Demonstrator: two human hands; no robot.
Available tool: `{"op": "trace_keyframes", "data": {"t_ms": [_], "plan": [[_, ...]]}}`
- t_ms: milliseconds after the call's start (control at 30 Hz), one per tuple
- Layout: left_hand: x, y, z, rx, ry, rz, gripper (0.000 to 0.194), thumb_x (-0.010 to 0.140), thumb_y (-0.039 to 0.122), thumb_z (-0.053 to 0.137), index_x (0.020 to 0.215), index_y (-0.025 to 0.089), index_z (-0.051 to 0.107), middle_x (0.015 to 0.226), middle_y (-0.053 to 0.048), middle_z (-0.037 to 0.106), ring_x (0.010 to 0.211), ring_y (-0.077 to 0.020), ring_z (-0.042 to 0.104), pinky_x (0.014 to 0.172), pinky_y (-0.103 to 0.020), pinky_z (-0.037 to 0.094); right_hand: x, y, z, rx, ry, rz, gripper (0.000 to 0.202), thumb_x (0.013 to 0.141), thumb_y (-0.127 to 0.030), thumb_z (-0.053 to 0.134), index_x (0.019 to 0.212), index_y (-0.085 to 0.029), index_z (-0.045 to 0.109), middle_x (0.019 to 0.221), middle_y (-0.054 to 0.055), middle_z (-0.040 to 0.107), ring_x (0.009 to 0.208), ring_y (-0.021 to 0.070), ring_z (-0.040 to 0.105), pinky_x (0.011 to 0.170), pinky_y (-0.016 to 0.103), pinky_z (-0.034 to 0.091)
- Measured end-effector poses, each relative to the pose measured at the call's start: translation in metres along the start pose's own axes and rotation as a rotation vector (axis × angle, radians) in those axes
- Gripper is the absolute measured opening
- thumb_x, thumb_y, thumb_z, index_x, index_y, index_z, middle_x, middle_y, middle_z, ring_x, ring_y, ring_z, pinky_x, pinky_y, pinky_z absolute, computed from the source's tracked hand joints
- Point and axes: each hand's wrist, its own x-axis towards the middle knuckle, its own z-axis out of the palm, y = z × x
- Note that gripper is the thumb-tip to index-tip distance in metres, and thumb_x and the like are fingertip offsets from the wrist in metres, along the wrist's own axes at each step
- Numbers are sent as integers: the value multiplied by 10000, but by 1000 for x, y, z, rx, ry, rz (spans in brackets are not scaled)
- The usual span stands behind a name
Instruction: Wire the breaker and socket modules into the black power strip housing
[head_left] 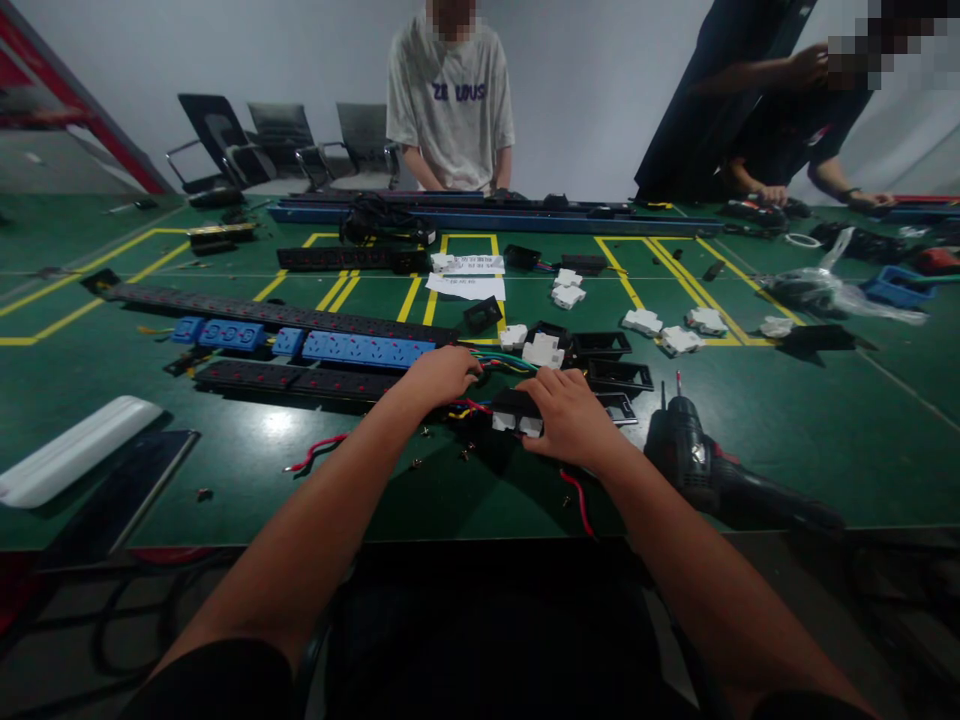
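On the green work table, near its front edge, both of the person's bare hands rest on a small black socket module with white clips showing along its lower side. That module lies flat between them, with a bundle of coloured wires — green, red, yellow — running into it from behind. Left hand is curled loosely, knuckles up, its fingertips at the wires just beside the module's left end; whether it actually pinches a wire cannot be told. Right hand lies palm down over the module's right end, fingers bent and pressed on its top. A loose red wire trails on the table below the right wrist, and another red wire lies to the left. Small screws are scattered just in front of the left hand. A black cordless drill lies on its side right of the right forearm. Behind the hands sit empty black frames, white inserts, a row of blue sockets and long black power strips. Across the table a person in a pale T-shirt stands — another person in dark clothes leans over the far right corner.
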Motion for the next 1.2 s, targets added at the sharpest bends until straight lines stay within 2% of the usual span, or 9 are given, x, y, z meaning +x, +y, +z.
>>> {"op": "trace_keyframes", "data": {"t_ms": [200,500,767,900,1000,1133,1200], "plan": [[8,11,2,-23,84,20,314,997,411,609,1016,245,874,1016,-134,830,930,-286,725,853,-437,572,0,1,2,48,17,31,615,801,-472,818,1314,-184,638,1236,136,693,1104,332,625,981,454,394],[36,22,2,4,77,75,272,970,351,656,1112,225,852,1146,-130,820,1062,-308,737,922,-435,569,1,3,5,82,6,71,627,817,-505,821,1324,-185,636,1258,132,700,1141,341,638,994,479,409],[37,25,8,-3,58,105,320,1005,325,621,1220,231,839,1254,-124,784,1173,-298,712,977,-416,568,1,5,7,93,11,68,638,806,-506,822,1326,-195,622,1264,129,703,1137,341,638,1004,483,414],[30,18,-2,-26,45,119,373,1043,374,577,1277,230,830,1267,-135,788,1187,-300,710,1024,-432,552,1,6,7,100,17,56,617,820,-489,810,1326,-193,619,1263,129,703,1151,344,643,1004,483,411],[15,8,-18,-125,76,156,377,1061,384,538,1209,224,845,1231,-125,813,1148,-282,726,1025,-417,541,1,6,5,89,6,39,616,809,-460,819,1326,-188,622,1255,139,697,1140,350,645,997,483,413],[-16,-1,-38,-249,72,88,330,1054,390,540,1064,247,837,1056,-77,843,945,-250,747,855,-384,539,1,1,-2,51,-2,-22,620,797,-428,824,1336,-192,625,1243,152,691,1115,356,640,967,468,418],[-31,-5,-42,-246,80,87,309,1058,389,540,1057,262,822,1043,-66,843,947,-247,750,841,-377,527,0,-3,-7,18,-5,-49,618,800,-421,820,1342,-194,628,1222,154,693,1092,351,638,948,456,417]]}}
